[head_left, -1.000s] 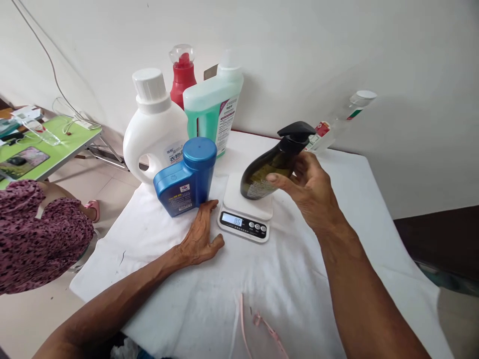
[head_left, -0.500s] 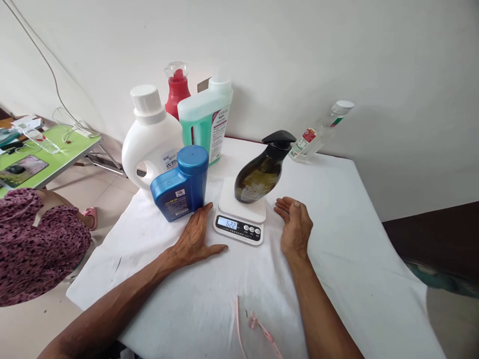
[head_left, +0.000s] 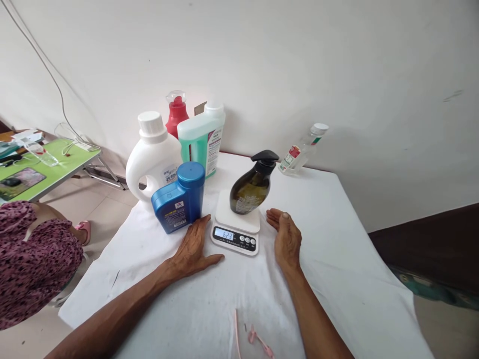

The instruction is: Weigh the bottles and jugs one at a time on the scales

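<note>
A dark green pump bottle [head_left: 251,192] with a black pump head stands on the white platform of a digital kitchen scale [head_left: 235,241]. The lit display reads 623. My left hand [head_left: 192,250] lies open on the cloth left of the scale, thumb stretched out, fingertips close to the base of a blue bottle [head_left: 178,199]. Whether they touch it I cannot tell. On the scale's right side my right hand [head_left: 287,240] rests on its edge, open and holding nothing, its fingers slightly bent toward the scale.
Behind the blue bottle stand a white detergent jug [head_left: 151,159], a red bottle [head_left: 176,114] and a green-filled bottle [head_left: 204,139]. A clear bottle [head_left: 301,150] is at the back right. A pink cord [head_left: 258,339] lies near the front. At left, a person's patterned clothing [head_left: 33,264] beside a green table [head_left: 56,154].
The scale's display has gone from 622 to 623. The camera view has tilted up a little, so everything on the table appears lower. Both hands keep their places beside the scale.
</note>
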Tool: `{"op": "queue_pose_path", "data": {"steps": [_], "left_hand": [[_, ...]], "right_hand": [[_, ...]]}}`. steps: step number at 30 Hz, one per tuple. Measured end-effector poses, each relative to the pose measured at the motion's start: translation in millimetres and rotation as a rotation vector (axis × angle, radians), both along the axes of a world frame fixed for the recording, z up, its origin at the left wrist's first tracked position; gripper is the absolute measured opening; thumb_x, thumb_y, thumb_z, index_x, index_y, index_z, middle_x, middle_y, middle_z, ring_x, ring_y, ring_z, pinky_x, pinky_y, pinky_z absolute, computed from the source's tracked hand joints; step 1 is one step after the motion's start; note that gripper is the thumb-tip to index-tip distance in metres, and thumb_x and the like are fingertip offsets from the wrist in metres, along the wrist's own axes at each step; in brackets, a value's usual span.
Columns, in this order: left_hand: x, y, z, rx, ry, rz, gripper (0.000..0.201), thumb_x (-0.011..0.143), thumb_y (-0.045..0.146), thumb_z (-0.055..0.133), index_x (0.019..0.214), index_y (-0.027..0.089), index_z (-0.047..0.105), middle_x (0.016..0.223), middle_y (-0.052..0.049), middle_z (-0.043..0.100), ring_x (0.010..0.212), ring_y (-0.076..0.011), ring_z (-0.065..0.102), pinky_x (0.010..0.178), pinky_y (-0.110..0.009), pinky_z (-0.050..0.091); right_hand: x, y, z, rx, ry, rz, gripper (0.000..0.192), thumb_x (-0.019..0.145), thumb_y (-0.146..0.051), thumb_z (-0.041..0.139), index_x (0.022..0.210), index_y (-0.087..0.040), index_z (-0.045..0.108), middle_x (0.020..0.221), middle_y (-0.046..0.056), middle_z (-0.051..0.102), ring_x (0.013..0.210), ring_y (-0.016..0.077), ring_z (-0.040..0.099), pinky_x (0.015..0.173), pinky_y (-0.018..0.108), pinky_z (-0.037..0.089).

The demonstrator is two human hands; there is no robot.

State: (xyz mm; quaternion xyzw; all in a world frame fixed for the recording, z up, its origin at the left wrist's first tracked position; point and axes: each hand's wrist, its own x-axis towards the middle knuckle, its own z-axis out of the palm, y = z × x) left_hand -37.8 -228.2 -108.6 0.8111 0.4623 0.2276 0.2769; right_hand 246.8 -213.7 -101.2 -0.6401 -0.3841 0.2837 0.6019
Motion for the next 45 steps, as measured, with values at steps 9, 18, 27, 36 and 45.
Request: {"op": "queue_pose_path", "data": {"steps": [9, 18, 27, 36, 45], "left_hand": [[0, 1, -1.1, 0.012, -0.009, -0.013, 0.109, 0.087, 0.053, 0.08, 0.169, 0.023, 0.015, 0.173, -0.023, 0.033, 0.161, -0.0425, 0.035, 0.131, -0.067, 0.033], [0, 1, -1.2, 0.017, -0.014, -0.016, 0.108, 0.087, 0.054, 0.08, 0.169, 0.022, 0.017, 0.174, -0.023, 0.032, 0.161, -0.0427, 0.034, 0.132, -0.067, 0.032], [1, 2, 1.4, 0.027, -0.004, -0.014, 0.108, 0.087, 0.051, 0.081, 0.169, 0.022, 0.016, 0.172, -0.023, 0.035, 0.16, -0.0423, 0.037, 0.131, -0.067, 0.034], [0, 2, 2.4, 0.016, 0.002, -0.013, 0.106, 0.089, 0.053, 0.079, 0.169, 0.021, 0.017, 0.173, -0.022, 0.034, 0.162, -0.0417, 0.034, 0.132, -0.065, 0.032], [-1, 1, -1.3, 0.042, 0.011, -0.009, 0.107, 0.089, 0.053, 0.079, 0.17, 0.023, 0.016, 0.173, -0.022, 0.035, 0.16, -0.0425, 0.037, 0.131, -0.065, 0.035]], "right_hand": [[15, 1, 1.0, -0.073, -0.552, -0.003, 0.076, 0.104, -0.074, 0.03, 0.12, -0.014, 0.074, 0.127, 0.022, 0.076, 0.123, 0.0363, 0.069, 0.112, 0.057, 0.05], [24, 4, -24.1, -0.26, -1.015, 0.036, 0.067, 0.105, -0.051, 0.033, 0.143, -0.005, 0.065, 0.16, 0.028, 0.054, 0.151, 0.0424, 0.047, 0.125, 0.063, 0.033], [20, 2, -24.6, -0.412, -1.066, 0.085, 0.075, 0.108, -0.058, 0.028, 0.159, -0.009, 0.052, 0.171, 0.023, 0.041, 0.16, 0.0409, 0.034, 0.128, 0.065, 0.023], [20, 2, -23.6, -0.401, -1.044, 0.091, 0.076, 0.107, -0.06, 0.029, 0.159, -0.01, 0.052, 0.171, 0.023, 0.041, 0.16, 0.0418, 0.034, 0.128, 0.066, 0.023], [16, -4, 12.1, -0.24, -0.56, 0.033, 0.072, 0.099, -0.068, 0.045, 0.144, -0.014, 0.063, 0.157, 0.024, 0.058, 0.149, 0.0416, 0.049, 0.123, 0.065, 0.036]]}}
